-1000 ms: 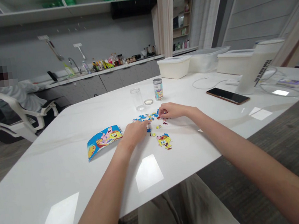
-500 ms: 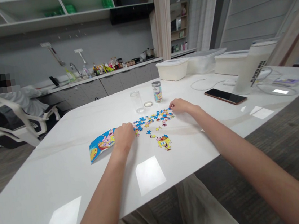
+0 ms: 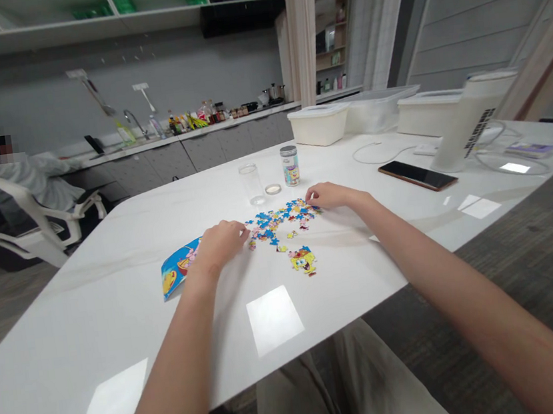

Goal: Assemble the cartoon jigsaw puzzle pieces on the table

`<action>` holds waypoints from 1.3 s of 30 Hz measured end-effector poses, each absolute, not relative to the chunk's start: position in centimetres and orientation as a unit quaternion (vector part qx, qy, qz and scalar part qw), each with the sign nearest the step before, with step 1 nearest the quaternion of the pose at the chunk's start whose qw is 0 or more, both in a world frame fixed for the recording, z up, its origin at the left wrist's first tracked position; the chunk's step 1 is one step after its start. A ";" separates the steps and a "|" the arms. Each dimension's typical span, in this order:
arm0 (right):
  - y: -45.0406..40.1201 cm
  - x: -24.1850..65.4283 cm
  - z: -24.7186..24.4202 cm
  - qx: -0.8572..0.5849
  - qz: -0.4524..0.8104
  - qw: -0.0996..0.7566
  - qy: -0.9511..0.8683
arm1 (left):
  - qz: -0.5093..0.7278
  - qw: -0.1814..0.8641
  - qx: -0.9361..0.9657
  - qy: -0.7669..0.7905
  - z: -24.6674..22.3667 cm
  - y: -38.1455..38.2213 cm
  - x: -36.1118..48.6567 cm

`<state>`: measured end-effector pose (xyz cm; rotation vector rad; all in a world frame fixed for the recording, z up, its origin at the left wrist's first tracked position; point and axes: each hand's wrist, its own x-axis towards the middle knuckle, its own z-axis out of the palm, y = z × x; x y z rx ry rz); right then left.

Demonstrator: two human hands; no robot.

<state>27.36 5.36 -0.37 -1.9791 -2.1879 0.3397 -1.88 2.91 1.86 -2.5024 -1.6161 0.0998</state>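
We find both hands at the loose puzzle pieces (image 3: 269, 220), which lie in a scattered heap on the white table (image 3: 115, 287). The left hand (image 3: 223, 242) is at the heap's left edge, fingers bent and knuckles up, covering part of the printed picture sheet (image 3: 174, 270). The right hand (image 3: 326, 195) is at the right edge, fingers curled toward the thumb. We cannot tell whether either hand grips a piece. Nearer the person, apart from the heap, lies a joined yellow section (image 3: 303, 261); a few strays sit between the two. Beyond the heap stand a clear jar (image 3: 252, 186) and a printed canister (image 3: 290, 166), with a round lid (image 3: 273, 189) lying between them.

In our judgement, the step in hand is spreading and sorting the pieces. The next move, we judge, calls for a light fingertip pinch on one flat piece, leaving the joined section undisturbed.
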 end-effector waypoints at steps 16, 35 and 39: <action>4.7 25.4 -0.3 -0.539 0.154 0.119 -0.820 | 0.028 -0.028 -0.885 -0.463 2.1 3.4 -3.3; 4.3 23.9 -0.2 -0.484 0.126 0.140 -0.854 | 0.022 -0.006 -0.892 -0.451 1.7 2.3 -1.2; 4.0 23.6 -0.2 -0.469 0.125 0.146 -0.862 | 0.021 0.005 -0.895 -0.445 1.4 2.3 -1.2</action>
